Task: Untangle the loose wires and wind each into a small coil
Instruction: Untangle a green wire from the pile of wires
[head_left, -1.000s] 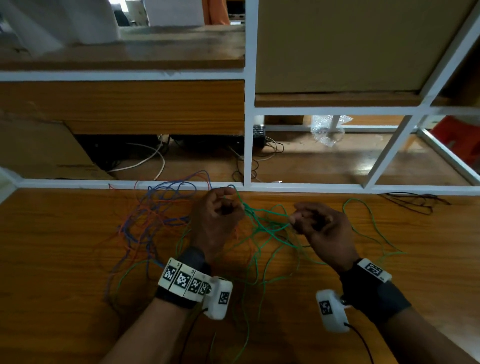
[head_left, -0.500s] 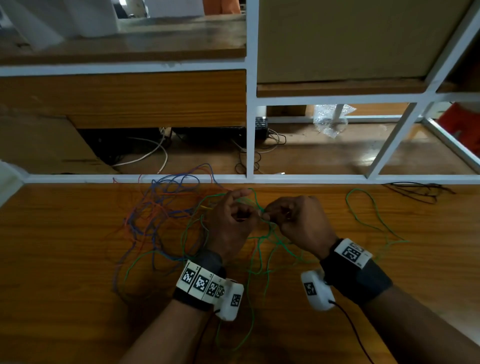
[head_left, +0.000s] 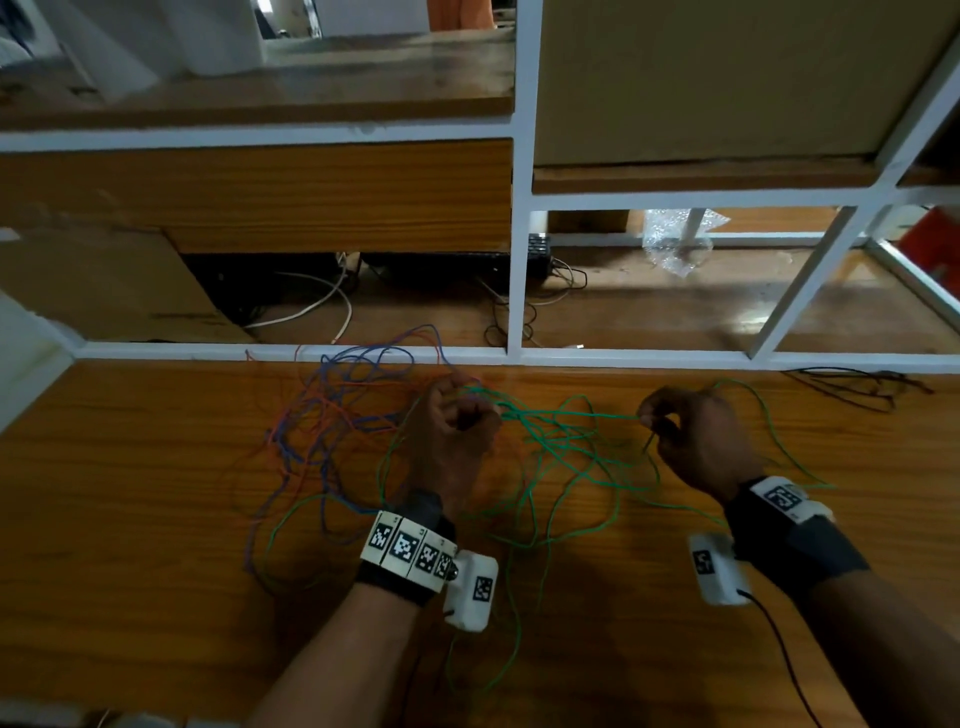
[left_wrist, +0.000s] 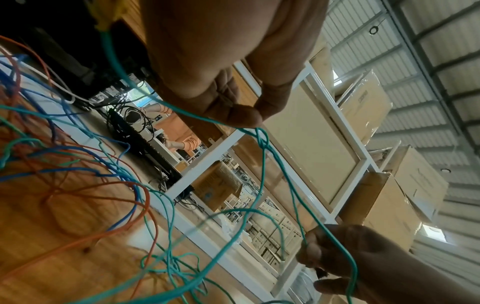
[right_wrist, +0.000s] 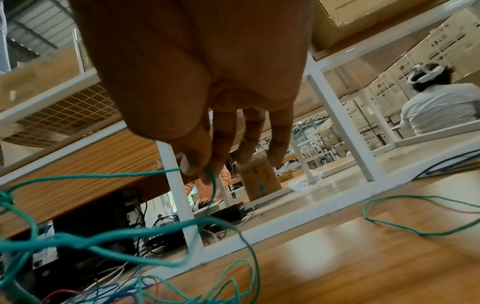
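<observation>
**Green wire held taut between two hands**

A green wire (head_left: 566, 415) is pinched above the wooden table (head_left: 130, 519) by the left hand (head_left: 449, 441) and the right hand (head_left: 696, 441). Its ends are lost in the tangle; the blue and orange wires (head_left: 332, 415) lie partly hidden behind the left hand.

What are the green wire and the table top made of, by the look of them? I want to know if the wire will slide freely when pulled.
The green wire, pinched by the left hand and the right hand, looks like thin plastic-insulated strand: smooth, matte, holding soft bends. The table looks like wood or wood-grain laminate, with a glossy finish that reflects light. Both seem smooth, so sliding looks likely, though the tangles may catch.
</observation>
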